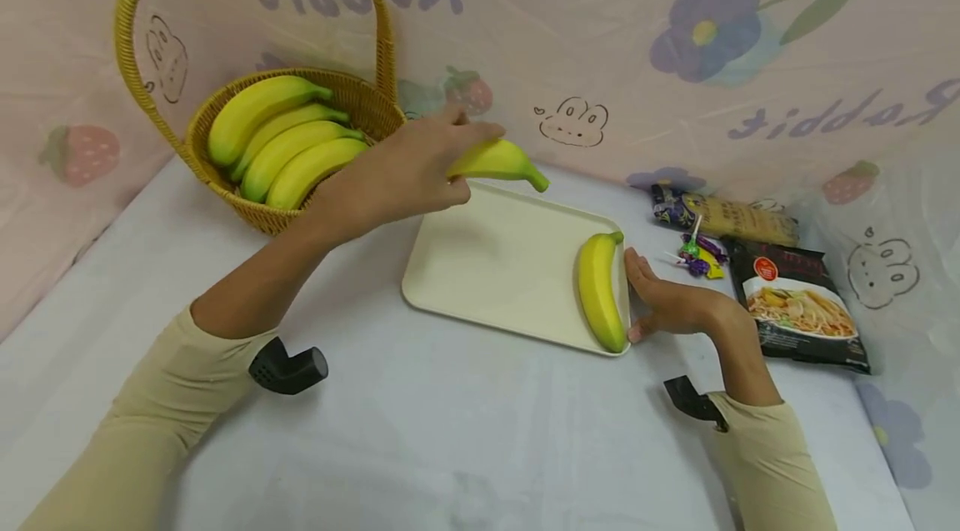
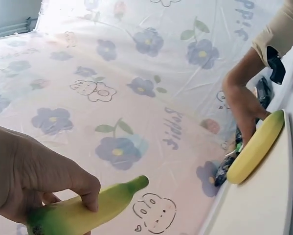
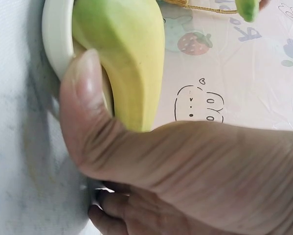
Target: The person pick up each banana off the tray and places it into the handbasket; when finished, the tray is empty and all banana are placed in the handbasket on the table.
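Observation:
My left hand (image 1: 405,168) grips a yellow banana (image 1: 501,160) with a greenish stem, held in the air above the back left part of a cream tray (image 1: 491,264). The left wrist view shows thumb and fingers around that banana (image 2: 112,203). A second banana (image 1: 600,293) lies along the tray's right end. Just outside that end, my right hand (image 1: 667,302) rests against the rim with its fingers extended. In the right wrist view its thumb (image 3: 87,93) touches the rim near the banana; the other fingers are partly hidden.
A woven basket (image 1: 197,160) with a tall handle stands at the back left, holding several bananas (image 1: 262,118). Right of the tray lie lollipops (image 1: 701,256), a yellowish packet (image 1: 738,218) and a black noodle packet (image 1: 802,306). A printed curtain (image 1: 570,31) hangs behind.

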Tool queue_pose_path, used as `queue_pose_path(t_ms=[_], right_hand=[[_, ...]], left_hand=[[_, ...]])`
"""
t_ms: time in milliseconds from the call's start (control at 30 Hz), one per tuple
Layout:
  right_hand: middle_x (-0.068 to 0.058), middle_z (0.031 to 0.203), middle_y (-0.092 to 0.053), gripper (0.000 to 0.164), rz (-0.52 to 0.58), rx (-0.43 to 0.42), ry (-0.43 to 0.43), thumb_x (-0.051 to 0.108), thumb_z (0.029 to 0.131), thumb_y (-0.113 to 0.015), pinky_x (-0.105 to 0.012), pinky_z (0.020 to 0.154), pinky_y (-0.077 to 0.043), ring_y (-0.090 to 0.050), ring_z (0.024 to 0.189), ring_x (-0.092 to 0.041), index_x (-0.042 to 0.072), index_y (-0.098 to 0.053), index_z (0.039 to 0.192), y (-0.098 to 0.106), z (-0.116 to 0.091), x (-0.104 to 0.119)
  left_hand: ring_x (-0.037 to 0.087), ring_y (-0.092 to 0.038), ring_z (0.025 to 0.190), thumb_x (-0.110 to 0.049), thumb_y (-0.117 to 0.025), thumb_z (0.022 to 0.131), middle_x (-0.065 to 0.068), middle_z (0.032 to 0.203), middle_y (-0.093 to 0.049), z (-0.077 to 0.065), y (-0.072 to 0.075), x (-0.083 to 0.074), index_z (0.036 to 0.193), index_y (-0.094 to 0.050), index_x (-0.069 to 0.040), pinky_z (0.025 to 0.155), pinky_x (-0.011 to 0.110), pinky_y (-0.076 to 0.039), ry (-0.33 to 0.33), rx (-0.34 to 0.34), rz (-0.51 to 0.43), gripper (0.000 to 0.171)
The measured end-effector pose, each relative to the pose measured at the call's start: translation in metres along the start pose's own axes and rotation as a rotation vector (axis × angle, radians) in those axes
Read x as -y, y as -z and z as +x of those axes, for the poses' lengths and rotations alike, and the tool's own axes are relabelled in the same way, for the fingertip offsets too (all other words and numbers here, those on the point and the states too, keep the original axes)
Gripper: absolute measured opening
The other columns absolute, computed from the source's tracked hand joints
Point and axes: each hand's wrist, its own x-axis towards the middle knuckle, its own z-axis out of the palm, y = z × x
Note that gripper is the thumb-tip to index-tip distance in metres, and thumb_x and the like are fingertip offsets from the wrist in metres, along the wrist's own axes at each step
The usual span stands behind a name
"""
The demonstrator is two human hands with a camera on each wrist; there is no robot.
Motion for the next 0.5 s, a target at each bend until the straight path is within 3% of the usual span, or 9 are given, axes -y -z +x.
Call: queue_pose_path(t_ms=[133,267,367,500], right_hand=[[-0.035,0.166,0.024,0.139,-0.001,0.003,-0.003,0.041,0.083,-0.082,-0.072,0.124,-0.001,0.015,0.157,-0.055,-0.005,0.025,0.159,-0.002,0.001,-0.001],[-0.036,0.166,0.023,0.14,-0.008,0.005,-0.003,0.041,0.082,-0.082,-0.072,0.124,-0.002,0.014,0.157,-0.055,-0.005,0.025,0.159,-0.002,0.003,0.0],[-0.035,0.167,0.023,0.139,-0.009,0.004,-0.003,0.041,0.083,-0.082,-0.072,0.124,-0.002,0.014,0.157,-0.054,-0.004,0.025,0.16,-0.001,0.003,0.0],[-0.035,0.166,0.023,0.139,-0.004,-0.003,-0.006,0.038,0.083,-0.083,-0.072,0.124,-0.002,0.015,0.157,-0.054,-0.004,0.025,0.16,-0.001,0.002,-0.001]], left_hand=[[0.022,-0.047,0.075,-0.011,-0.056,0.097,0.019,0.136,-0.053,-0.007,0.016,0.009,0.162,-0.041,-0.021,0.067,0.031,-0.044,0.074,-0.006,0.04,0.067],[0.031,-0.053,0.102,-0.021,-0.056,0.103,0.02,0.138,-0.052,-0.013,0.031,0.018,0.163,-0.037,-0.02,0.087,0.043,-0.052,0.174,-0.025,0.075,0.063],[0.034,-0.052,0.114,-0.026,-0.056,0.106,0.019,0.143,-0.053,-0.016,0.042,0.026,0.16,-0.041,-0.014,0.099,0.051,-0.049,0.214,-0.046,0.089,0.057],[0.035,-0.049,0.12,-0.032,-0.056,0.108,0.02,0.148,-0.052,-0.022,0.054,0.037,0.162,-0.039,-0.014,0.099,0.053,-0.046,0.262,-0.079,0.108,0.059]])
